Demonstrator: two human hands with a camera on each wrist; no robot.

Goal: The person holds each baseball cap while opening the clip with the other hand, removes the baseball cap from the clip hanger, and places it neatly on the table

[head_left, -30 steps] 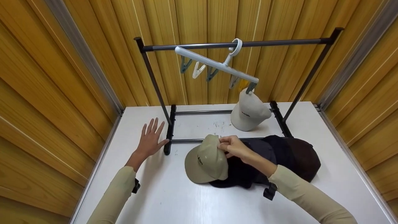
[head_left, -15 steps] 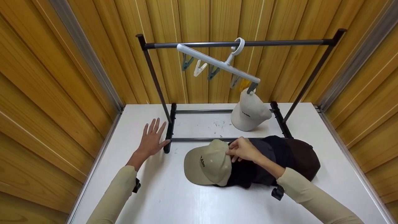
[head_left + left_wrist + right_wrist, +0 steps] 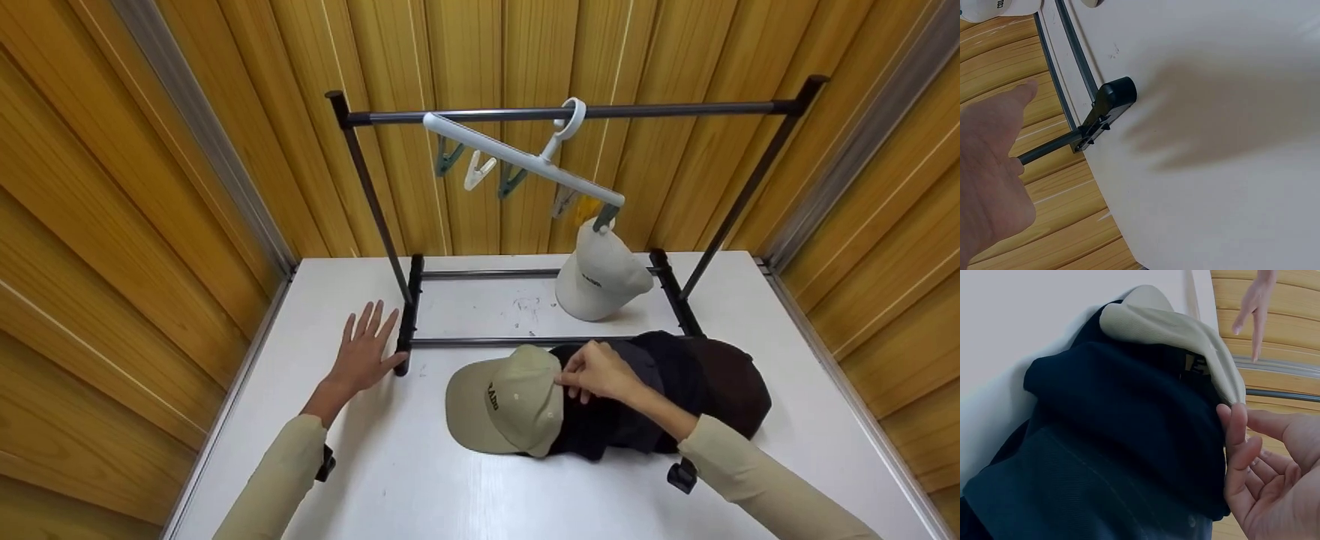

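Observation:
A beige baseball cap (image 3: 514, 401) lies at the left end of a row of dark caps (image 3: 679, 390), its brim toward the left. My right hand (image 3: 600, 371) pinches the back edge of its crown between thumb and fingertips. In the right wrist view, the beige cap (image 3: 1185, 329) overlaps a black cap (image 3: 1129, 405), and its inside label shows. My left hand (image 3: 360, 356) has its fingers spread, beside the left foot of a black metal rack (image 3: 675, 111). It holds nothing, and its shadow falls on the white table in the left wrist view.
A white clip hanger (image 3: 517, 154) hooks over the rack's top bar, tilted down to the right. An off-white cap (image 3: 606, 274) hangs from its lowest clip. Several other clips dangle along it. Wood-patterned walls (image 3: 135, 225) enclose the white table (image 3: 435, 495).
The beige cap has moved down and slightly right, and now lies flatter against the dark caps. My right hand has moved right and down with its edge. The left hand stays near the rack foot.

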